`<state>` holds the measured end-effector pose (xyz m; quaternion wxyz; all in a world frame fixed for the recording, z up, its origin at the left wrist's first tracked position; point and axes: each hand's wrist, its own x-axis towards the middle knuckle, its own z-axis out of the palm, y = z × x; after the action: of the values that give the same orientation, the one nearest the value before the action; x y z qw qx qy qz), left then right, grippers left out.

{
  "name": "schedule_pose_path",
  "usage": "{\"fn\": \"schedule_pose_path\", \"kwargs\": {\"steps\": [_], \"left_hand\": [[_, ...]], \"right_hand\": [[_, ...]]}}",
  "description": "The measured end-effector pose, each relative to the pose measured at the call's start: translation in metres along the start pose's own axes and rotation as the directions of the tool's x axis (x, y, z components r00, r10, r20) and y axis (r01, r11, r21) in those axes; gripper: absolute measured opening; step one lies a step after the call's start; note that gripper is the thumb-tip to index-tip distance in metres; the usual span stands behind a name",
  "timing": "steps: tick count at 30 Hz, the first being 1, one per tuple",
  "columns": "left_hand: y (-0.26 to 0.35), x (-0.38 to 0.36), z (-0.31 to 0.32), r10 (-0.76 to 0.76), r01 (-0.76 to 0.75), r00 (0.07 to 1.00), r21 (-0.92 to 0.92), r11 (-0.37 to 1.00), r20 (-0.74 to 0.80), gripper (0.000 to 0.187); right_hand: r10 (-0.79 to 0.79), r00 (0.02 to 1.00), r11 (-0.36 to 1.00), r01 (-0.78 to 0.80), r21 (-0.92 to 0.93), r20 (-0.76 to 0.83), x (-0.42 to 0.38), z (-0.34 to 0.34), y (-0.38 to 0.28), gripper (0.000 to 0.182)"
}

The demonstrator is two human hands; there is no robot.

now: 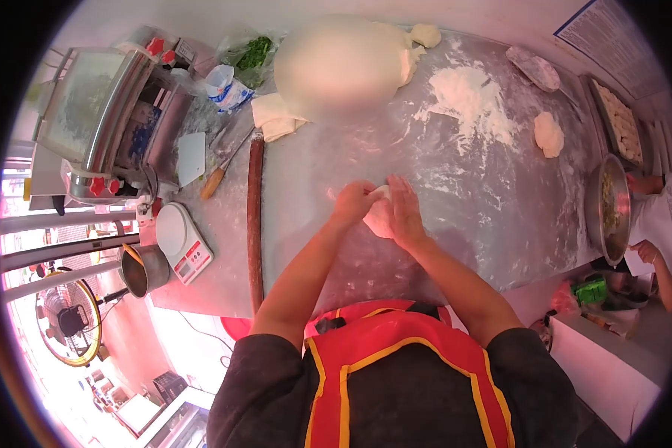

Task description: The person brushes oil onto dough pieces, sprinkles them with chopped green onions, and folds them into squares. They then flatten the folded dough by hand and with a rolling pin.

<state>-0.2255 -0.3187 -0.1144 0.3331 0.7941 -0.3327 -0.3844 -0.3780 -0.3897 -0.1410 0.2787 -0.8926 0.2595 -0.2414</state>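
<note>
My left hand [353, 201] and my right hand [405, 211] press together on a small pale lump of dough [378, 216] lying on the floured steel table [455, 187]. The left hand cups its left side with curled fingers. The right hand lies flat over its right side. Both forearms reach in from the bottom of the view.
A long rolling pin [254, 216] lies left of my hands, beside a knife [220, 173], a white scale [184, 242] and a dough machine [104, 119]. A flour pile [467, 93] and dough pieces [549, 134] lie beyond. Another person's hand [646, 252] is by a metal bowl [611, 209] at right.
</note>
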Motion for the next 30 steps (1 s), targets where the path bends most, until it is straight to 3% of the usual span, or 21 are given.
{"fn": "schedule_pose_path", "kwargs": {"steps": [2, 4, 7, 10, 12, 13, 14, 15, 17, 18, 19, 21, 23, 25, 27, 29, 30], "left_hand": [[-0.013, -0.013, -0.006, 0.009, -0.017, 0.996, -0.099, 0.995, -0.089, 0.029], [-0.014, -0.043, -0.015, -0.067, 0.055, 0.992, -0.117, 0.992, -0.108, 0.031], [-0.019, -0.054, 0.005, -0.102, 0.068, 0.991, -0.324, 0.944, -0.089, 0.032], [-0.025, -0.059, -0.011, -0.043, 0.008, 0.988, -0.229, 0.973, -0.147, 0.032], [-0.052, -0.072, -0.029, -0.016, -0.086, 0.941, -0.284, 0.955, -0.337, 0.033], [-0.052, -0.087, -0.051, 0.068, -0.127, 0.890, -0.102, 0.987, -0.451, 0.036], [-0.055, -0.107, -0.072, 0.162, -0.138, 0.824, 0.084, 0.987, -0.543, 0.040], [-0.075, -0.121, -0.089, 0.153, -0.058, 0.766, 0.170, 0.984, -0.625, 0.043], [-0.108, -0.155, -0.106, 0.116, 0.151, 0.655, 0.279, 0.948, -0.747, 0.051], [-0.117, -0.174, -0.107, 0.092, 0.266, 0.602, 0.308, 0.913, -0.793, 0.055], [-0.125, -0.190, -0.104, 0.022, 0.314, 0.636, 0.285, 0.905, -0.771, 0.057], [-0.136, -0.210, -0.097, -0.113, 0.407, 0.678, 0.242, 0.881, -0.727, 0.060], [-0.132, -0.215, -0.086, -0.055, 0.416, 0.674, 0.317, 0.853, -0.737, 0.055], [-0.132, -0.219, -0.081, -0.049, 0.445, 0.671, 0.348, 0.825, -0.740, 0.048], [-0.135, -0.216, -0.079, -0.105, 0.499, 0.648, 0.316, 0.807, -0.755, 0.039], [-0.139, -0.215, -0.083, -0.058, 0.440, 0.654, 0.316, 0.841, -0.754, 0.033], [-0.141, -0.221, -0.082, -0.044, 0.415, 0.658, 0.314, 0.854, -0.751, 0.031]], "right_hand": [[-0.041, 0.999, 0.999, 0.042, -0.028, 0.031, 0.006, -0.010, -0.004, 0.056], [-0.150, 0.986, 0.982, 0.157, -0.101, 0.075, 0.005, -0.024, -0.015, 0.061], [-0.166, 0.962, 0.961, 0.207, -0.184, 0.216, 0.004, -0.023, -0.031, 0.066], [-0.172, 0.950, 0.964, 0.216, -0.152, 0.260, 0.002, -0.026, -0.023, 0.069], [-0.128, 0.959, 0.969, 0.175, -0.174, 0.251, -0.019, -0.042, -0.001, 0.068], [-0.125, 0.964, 0.968, 0.170, -0.186, 0.233, -0.022, -0.052, 0.015, 0.067], [-0.114, 0.983, 0.968, 0.142, -0.206, 0.142, -0.029, -0.064, 0.033, 0.065], [-0.097, 0.994, 0.970, 0.107, -0.218, 0.057, -0.035, -0.076, 0.052, 0.063], [0.148, 0.988, 0.916, -0.155, -0.369, -0.047, -0.023, -0.090, 0.087, 0.061], [0.192, 0.969, 0.887, -0.239, -0.395, -0.156, -0.011, -0.089, 0.106, 0.060], [0.225, 0.937, 0.854, -0.321, -0.410, -0.266, 0.010, -0.086, 0.122, 0.060], [0.365, 0.872, 0.737, -0.485, -0.471, -0.326, 0.060, -0.070, 0.118, 0.056], [0.142, 0.941, 0.765, -0.301, -0.569, -0.307, 0.085, -0.020, 0.135, 0.052], [-0.124, 0.991, 0.769, 0.060, -0.636, -0.056, 0.086, 0.015, 0.092, 0.051], [-0.125, 0.992, 0.951, 0.120, -0.284, 0.001, 0.065, 0.023, 0.013, 0.051], [-0.267, 0.951, 0.934, 0.295, -0.201, 0.156, 0.025, 0.021, -0.031, 0.053], [-0.267, 0.940, 0.938, 0.304, -0.169, 0.212, 0.011, 0.012, -0.041, 0.054]]}}
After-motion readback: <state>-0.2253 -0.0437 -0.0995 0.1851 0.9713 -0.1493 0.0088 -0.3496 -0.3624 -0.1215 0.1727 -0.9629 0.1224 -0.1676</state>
